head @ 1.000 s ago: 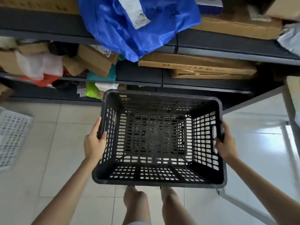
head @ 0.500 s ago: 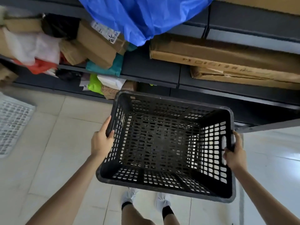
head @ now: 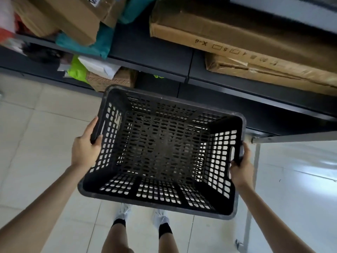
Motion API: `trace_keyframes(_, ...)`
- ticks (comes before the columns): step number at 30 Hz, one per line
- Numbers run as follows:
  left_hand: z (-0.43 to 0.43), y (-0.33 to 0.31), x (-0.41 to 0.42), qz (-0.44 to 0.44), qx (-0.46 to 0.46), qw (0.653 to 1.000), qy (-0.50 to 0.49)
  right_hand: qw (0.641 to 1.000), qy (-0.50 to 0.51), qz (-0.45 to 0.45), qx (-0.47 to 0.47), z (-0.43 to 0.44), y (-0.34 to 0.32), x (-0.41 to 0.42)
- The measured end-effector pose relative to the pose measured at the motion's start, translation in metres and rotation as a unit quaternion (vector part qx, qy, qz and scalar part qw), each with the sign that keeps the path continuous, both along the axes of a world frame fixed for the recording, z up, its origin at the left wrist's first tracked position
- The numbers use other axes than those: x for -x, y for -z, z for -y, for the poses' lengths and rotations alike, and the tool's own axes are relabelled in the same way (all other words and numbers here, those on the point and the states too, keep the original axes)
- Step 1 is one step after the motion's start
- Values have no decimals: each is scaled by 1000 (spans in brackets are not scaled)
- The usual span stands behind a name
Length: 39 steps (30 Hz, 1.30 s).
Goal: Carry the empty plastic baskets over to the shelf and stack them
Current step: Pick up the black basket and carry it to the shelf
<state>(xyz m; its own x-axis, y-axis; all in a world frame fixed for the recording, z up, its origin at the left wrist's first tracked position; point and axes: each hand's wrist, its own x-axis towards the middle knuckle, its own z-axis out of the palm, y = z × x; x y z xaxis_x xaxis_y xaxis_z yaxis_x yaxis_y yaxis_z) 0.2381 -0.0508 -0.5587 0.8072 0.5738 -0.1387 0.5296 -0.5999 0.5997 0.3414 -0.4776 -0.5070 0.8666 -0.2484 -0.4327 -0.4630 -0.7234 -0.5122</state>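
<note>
I hold an empty black perforated plastic basket [head: 164, 154] in front of me, above the tiled floor. My left hand [head: 84, 147] grips its left handle rim and my right hand [head: 240, 167] grips the right handle. The basket tilts slightly, its far edge close to the lowest boards of the dark metal shelf [head: 156, 57]. Nothing lies inside the basket.
The shelf holds flat cardboard boxes [head: 255, 39] on the right and brown boxes, teal and green bags [head: 85, 39] on the left. A white table with a metal leg [head: 253, 179] stands at my right. My feet [head: 142, 216] are on pale floor tiles below the basket.
I have come closer to the shelf, and the view has dropped. The basket has sunk toward the lower shelf. The blue bag and the white basket on the floor have left the view.
</note>
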Motion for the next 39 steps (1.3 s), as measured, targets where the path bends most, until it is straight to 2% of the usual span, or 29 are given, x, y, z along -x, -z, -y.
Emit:
trace_keyframes(5,1,0,2,5,44,999,2,1000,28,2,7,0,6,5)
trace_keyframes(18,6,-11,-3,-44,0,998,33,999,46,8,21,-3,9,21)
trace_keyframes(28,21,-17,6,-72,-53,996,23,998,-13,-19,51,-1,5,22)
trace_keyframes(39,26,-23,18,-103,-35,994,23,995,-67,-57,45,16,13,16)
